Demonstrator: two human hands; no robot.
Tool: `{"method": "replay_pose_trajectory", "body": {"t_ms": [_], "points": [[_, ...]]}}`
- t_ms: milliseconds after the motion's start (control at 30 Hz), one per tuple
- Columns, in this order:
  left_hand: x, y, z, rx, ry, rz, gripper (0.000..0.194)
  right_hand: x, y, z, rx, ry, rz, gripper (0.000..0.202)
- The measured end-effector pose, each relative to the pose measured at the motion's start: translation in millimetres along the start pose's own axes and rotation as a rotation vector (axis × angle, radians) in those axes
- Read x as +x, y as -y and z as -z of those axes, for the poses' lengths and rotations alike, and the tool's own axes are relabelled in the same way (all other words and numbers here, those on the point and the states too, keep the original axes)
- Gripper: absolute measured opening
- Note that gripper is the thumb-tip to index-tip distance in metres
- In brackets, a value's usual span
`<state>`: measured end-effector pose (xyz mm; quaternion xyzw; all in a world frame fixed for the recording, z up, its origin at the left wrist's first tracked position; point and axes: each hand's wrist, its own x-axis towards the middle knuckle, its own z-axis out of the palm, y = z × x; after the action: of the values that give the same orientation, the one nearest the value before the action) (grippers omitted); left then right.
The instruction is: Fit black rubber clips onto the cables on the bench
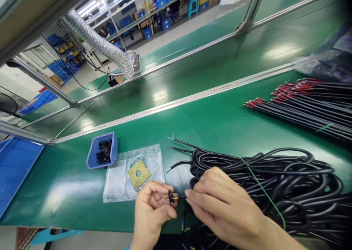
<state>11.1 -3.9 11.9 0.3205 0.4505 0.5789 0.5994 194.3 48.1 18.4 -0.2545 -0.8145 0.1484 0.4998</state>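
Observation:
Near the front edge of the green table, my left hand (155, 209) holds a small black part (171, 198) between its thumb and fingers. A short yellow bit shows at that part, where a thin black cable (181, 197) meets it. My right hand (228, 202) pinches this cable just to the right, fingers closed. Beside and behind my right hand lies a large bundle of black cables (297, 169), tied with green string, with several stripped ends pointing left. A yellowish square plate with a round hole (134, 176) rests on a clear plastic bag (117, 182).
A blue bin (115, 149) of small black parts stands at the left. Red-tipped cables (302, 107) and plastic wrap (327, 59) lie at the right. A metal rail (176, 102) crosses behind; a silver duct (101, 43) hangs beyond. People sit far back.

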Motion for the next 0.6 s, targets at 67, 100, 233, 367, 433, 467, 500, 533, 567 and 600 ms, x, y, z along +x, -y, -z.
{"method": "replay_pose_trajectory", "body": {"t_ms": [67, 100, 233, 367, 433, 467, 500, 533, 567, 600], "points": [[-0.7, 2.3, -4.2, 0.038, -0.039, 0.003, 0.035, -0.5, -1.0, 1.2, 0.009, 0.045, 0.015, 0.015], [-0.4, 4.0, -6.0, 0.037, -0.056, 0.011, 0.036, -1.0, -1.5, 2.0, 0.010, 0.060, 0.009, 0.014], [4.0, 12.8, -7.5, 0.027, -0.081, -0.037, 0.038, -3.9, -3.2, 4.3, 0.011, 0.096, -0.093, 0.011], [6.2, 17.3, -3.5, 0.152, -0.020, -0.175, 0.033, -6.6, -4.2, 4.7, 0.034, 0.152, -0.091, 0.013], [5.8, 14.6, -3.2, 0.234, 0.009, -0.213, 0.032, -7.3, -4.6, 4.5, 0.026, 0.178, -0.078, 0.015], [5.7, 12.3, -3.6, 0.277, 0.023, -0.230, 0.032, -7.7, -4.8, 4.4, 0.023, 0.189, -0.075, 0.015], [5.6, 9.8, -4.3, 0.319, 0.035, -0.250, 0.031, -8.1, -4.9, 4.2, 0.022, 0.198, -0.073, 0.015], [5.8, 7.2, -5.1, 0.359, 0.047, -0.269, 0.031, -8.5, -4.9, 4.0, 0.025, 0.203, -0.070, 0.016], [6.2, 5.0, -6.0, 0.389, 0.054, -0.286, 0.031, -8.9, -4.9, 3.8, 0.029, 0.204, -0.068, 0.016], [6.8, 3.3, -6.9, 0.410, 0.057, -0.300, 0.032, -9.2, -4.7, 3.6, 0.033, 0.204, -0.066, 0.016]]}}
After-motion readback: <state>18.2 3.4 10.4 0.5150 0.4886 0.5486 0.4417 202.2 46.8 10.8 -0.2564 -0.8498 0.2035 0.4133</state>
